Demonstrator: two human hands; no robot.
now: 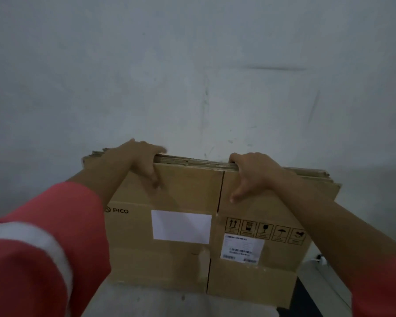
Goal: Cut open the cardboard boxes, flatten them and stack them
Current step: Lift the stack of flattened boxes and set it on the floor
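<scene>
A flattened brown cardboard box [188, 197] with a PICO logo, a white label and handling symbols stands upright in front of me. It leans against a stack of several other flattened boxes [311, 173] set on edge against the wall. My left hand [142, 161] grips its top edge at the left, fingers hooked over the far side and thumb on the near face. At the right of that edge my right hand [252, 172] holds on in the same way. Red sleeves cover both my upper arms.
A pale grey wall [192, 76] rises directly behind the stack. The light floor [146, 300] shows below the box. At the lower right are a dark strip and a small white fitting [320, 259].
</scene>
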